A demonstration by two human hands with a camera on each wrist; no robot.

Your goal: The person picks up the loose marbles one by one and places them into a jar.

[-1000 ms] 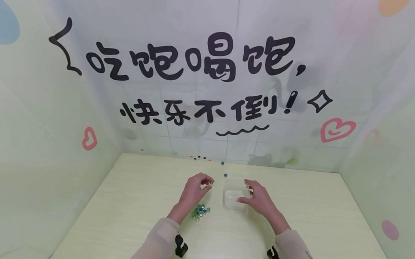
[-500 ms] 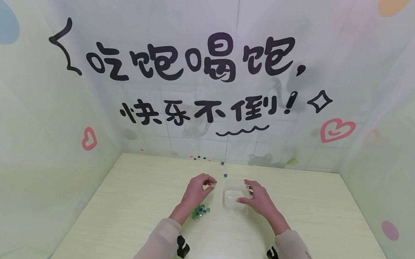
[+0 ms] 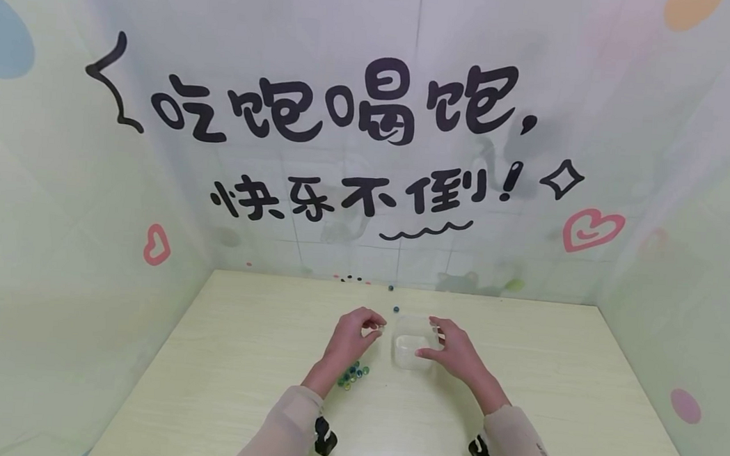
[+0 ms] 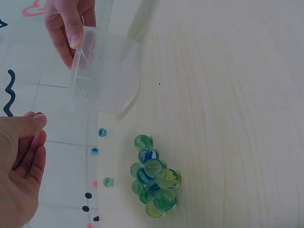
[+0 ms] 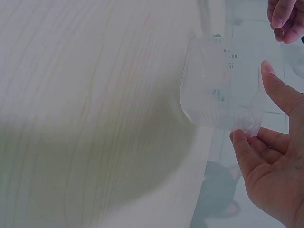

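Observation:
My left hand [image 3: 354,333] pinches a small marble between thumb and fingertips, just left of the clear plastic container [image 3: 408,362]. The marble [image 5: 279,33] is mostly covered by the fingers. My right hand [image 3: 456,352] grips the container from the right, thumb at the near side and fingers at the far side. Upright on the table, the container shows no marbles inside in the head view. Below my left wrist lies a pile of glass marbles [image 4: 154,175], green, blue and yellow; the forearm partly covers it in the head view.
Two blue marbles lie apart on the table behind the container, one nearer [image 3: 395,309] and one by the back wall [image 3: 390,287]. A green marble [image 4: 108,182] lies away from the pile in the left wrist view. Printed fabric walls surround the pale wooden table [image 3: 550,379].
My left hand has moved a little to the right, toward the container, with the marble pinched. The right hand and the container have stayed put.

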